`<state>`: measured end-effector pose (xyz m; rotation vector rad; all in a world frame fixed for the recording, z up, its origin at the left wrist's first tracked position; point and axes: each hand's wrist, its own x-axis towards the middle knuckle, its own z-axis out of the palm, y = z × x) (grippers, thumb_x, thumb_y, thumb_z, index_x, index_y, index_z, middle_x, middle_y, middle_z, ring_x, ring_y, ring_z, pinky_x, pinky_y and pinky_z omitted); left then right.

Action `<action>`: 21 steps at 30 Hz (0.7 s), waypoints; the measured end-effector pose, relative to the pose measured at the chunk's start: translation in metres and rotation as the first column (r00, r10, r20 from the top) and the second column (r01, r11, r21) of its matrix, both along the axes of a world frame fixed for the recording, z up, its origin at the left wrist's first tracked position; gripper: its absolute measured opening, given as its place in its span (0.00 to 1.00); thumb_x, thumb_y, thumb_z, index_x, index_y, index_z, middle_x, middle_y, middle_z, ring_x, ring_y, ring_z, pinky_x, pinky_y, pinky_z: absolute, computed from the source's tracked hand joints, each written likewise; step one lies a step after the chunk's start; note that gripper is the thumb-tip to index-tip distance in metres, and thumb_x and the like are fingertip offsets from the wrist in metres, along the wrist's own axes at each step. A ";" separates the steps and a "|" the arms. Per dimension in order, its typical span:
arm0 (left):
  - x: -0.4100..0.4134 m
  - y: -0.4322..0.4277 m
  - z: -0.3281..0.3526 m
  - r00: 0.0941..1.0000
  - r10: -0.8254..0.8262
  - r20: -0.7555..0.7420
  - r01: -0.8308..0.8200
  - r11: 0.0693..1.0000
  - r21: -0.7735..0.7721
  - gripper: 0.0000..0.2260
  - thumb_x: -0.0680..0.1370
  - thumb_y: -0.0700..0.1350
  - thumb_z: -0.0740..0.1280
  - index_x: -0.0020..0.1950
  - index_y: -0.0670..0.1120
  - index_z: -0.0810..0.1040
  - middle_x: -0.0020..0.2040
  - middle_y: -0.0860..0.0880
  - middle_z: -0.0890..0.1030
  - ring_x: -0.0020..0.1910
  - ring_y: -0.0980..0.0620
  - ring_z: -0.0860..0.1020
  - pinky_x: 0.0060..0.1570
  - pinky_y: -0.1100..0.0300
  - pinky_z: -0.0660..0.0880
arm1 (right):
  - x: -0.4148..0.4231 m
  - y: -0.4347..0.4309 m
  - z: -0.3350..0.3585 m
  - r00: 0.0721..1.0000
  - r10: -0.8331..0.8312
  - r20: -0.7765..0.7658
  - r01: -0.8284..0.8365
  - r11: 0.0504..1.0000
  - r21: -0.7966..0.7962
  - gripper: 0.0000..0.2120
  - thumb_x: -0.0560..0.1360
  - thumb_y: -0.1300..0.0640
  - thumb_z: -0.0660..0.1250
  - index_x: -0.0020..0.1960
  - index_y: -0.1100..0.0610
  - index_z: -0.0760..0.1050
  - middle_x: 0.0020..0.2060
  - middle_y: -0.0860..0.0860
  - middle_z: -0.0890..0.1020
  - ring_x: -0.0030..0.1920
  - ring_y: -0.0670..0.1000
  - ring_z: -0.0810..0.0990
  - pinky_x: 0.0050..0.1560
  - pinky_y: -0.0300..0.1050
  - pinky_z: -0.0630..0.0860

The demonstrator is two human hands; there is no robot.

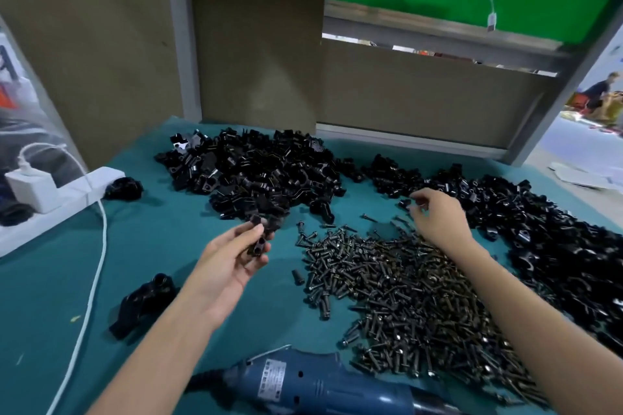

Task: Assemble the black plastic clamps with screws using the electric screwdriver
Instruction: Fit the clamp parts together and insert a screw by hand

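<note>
While my left hand (232, 259) pinched a clamp (257, 239), long axis pointing away from me, my right hand (436, 217) hovered at the screws' (404, 283) far edge, nearer them, fingers curled by a black piece (406, 203), grip unclear.

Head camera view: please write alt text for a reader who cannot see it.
A person's left hand holds a black plastic clamp piece above a teal-covered table, while the right hand reaches over a pile of dark metal screws. Heaps of black plastic clamp parts lie behind; a blue electric screwdriver lies nearest.
</note>
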<state>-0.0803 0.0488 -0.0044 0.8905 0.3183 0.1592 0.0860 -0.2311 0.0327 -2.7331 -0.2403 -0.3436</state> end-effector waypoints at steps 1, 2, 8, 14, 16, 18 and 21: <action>0.001 0.002 -0.002 1.000 -0.003 -0.007 0.003 1.000 -0.007 0.10 0.74 0.38 0.69 0.55 0.38 0.81 0.41 0.45 0.84 0.33 0.55 0.80 0.31 0.65 0.78 | 0.020 -0.004 -0.004 0.998 -0.039 -0.051 0.037 0.998 -0.043 0.15 0.80 0.62 0.62 0.65 0.61 0.76 0.52 0.59 0.83 0.41 0.56 0.81 0.42 0.47 0.78; 0.002 0.003 -0.003 1.000 -0.008 -0.005 0.008 1.000 -0.012 0.13 0.72 0.39 0.69 0.55 0.38 0.81 0.41 0.45 0.84 0.33 0.55 0.80 0.31 0.65 0.78 | 0.038 -0.008 -0.010 0.993 -0.069 -0.098 0.063 0.996 -0.066 0.16 0.80 0.63 0.61 0.66 0.61 0.75 0.51 0.60 0.83 0.36 0.55 0.78 0.36 0.46 0.75; 0.005 -0.002 -0.006 0.997 -0.070 0.014 0.071 0.997 -0.041 0.16 0.68 0.39 0.71 0.56 0.39 0.82 0.44 0.44 0.85 0.35 0.53 0.82 0.33 0.64 0.79 | 0.092 0.002 -0.034 0.966 -0.140 -0.217 0.111 0.984 -0.140 0.16 0.81 0.58 0.63 0.64 0.66 0.76 0.29 0.53 0.75 0.32 0.53 0.73 0.40 0.48 0.74; 0.004 -0.006 -0.012 0.988 -0.156 0.003 0.156 0.985 -0.077 0.15 0.68 0.37 0.72 0.54 0.40 0.85 0.42 0.45 0.83 0.36 0.53 0.81 0.35 0.64 0.79 | 0.088 0.015 -0.046 0.966 -0.252 -0.065 0.245 0.964 -0.100 0.09 0.80 0.62 0.63 0.52 0.69 0.77 0.41 0.63 0.80 0.40 0.62 0.76 0.41 0.56 0.78; 0.004 -0.004 -0.012 0.984 -0.177 0.030 0.178 0.982 -0.056 0.13 0.69 0.38 0.72 0.52 0.41 0.86 0.44 0.45 0.84 0.39 0.52 0.82 0.39 0.63 0.80 | 0.073 0.030 -0.035 0.977 -0.196 -0.083 0.205 0.972 0.112 0.11 0.82 0.62 0.59 0.54 0.69 0.75 0.45 0.65 0.80 0.44 0.64 0.77 0.43 0.55 0.75; 0.003 -0.005 -0.008 0.978 -0.200 0.051 0.200 0.980 0.006 0.12 0.71 0.41 0.71 0.53 0.42 0.86 0.50 0.44 0.85 0.43 0.49 0.83 0.45 0.59 0.80 | 0.046 0.052 -0.021 0.981 -0.021 -0.191 0.123 0.830 0.544 0.13 0.83 0.61 0.57 0.59 0.70 0.75 0.42 0.60 0.82 0.43 0.59 0.80 0.46 0.53 0.78; -0.001 -0.013 -0.002 0.980 -0.186 0.067 0.179 0.980 0.092 0.14 0.72 0.44 0.69 0.56 0.42 0.83 0.54 0.45 0.85 0.48 0.47 0.84 0.45 0.61 0.80 | -0.017 0.087 -0.001 0.910 0.349 -0.224 -0.007 0.554 0.833 0.11 0.83 0.58 0.60 0.57 0.61 0.78 0.37 0.53 0.85 0.42 0.49 0.83 0.49 0.42 0.78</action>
